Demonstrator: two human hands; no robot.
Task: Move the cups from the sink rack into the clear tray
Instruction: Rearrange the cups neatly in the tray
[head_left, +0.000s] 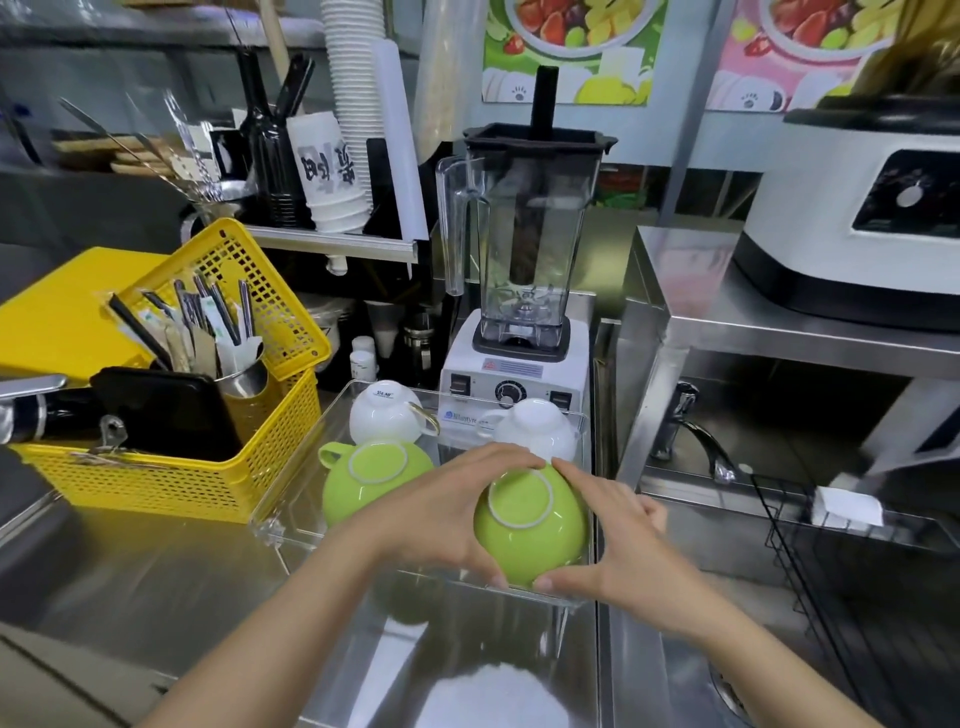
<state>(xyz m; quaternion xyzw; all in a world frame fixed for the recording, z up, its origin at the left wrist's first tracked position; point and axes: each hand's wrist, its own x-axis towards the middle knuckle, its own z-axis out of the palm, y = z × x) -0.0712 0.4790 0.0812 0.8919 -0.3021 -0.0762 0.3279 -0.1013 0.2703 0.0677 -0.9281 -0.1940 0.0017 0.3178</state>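
Observation:
A clear tray (296, 486) sits on the steel counter in front of the blender. Upside down inside it are two white cups, one at the back left (385, 417) and one at the back right (537, 427), plus a green cup (371, 480) at the front left. A second green cup (530, 522), also upside down, is at the tray's front right. My left hand (441, 512) and my right hand (608, 540) wrap around it from both sides. The black wire sink rack (810, 566) stands at the right; no cups show on it.
A yellow basket (208, 467) with utensils and a black device borders the tray on the left. The blender (519, 312) stands just behind the tray. A tap (696, 441) and the sink lie to the right, under a steel shelf holding a white machine (857, 208).

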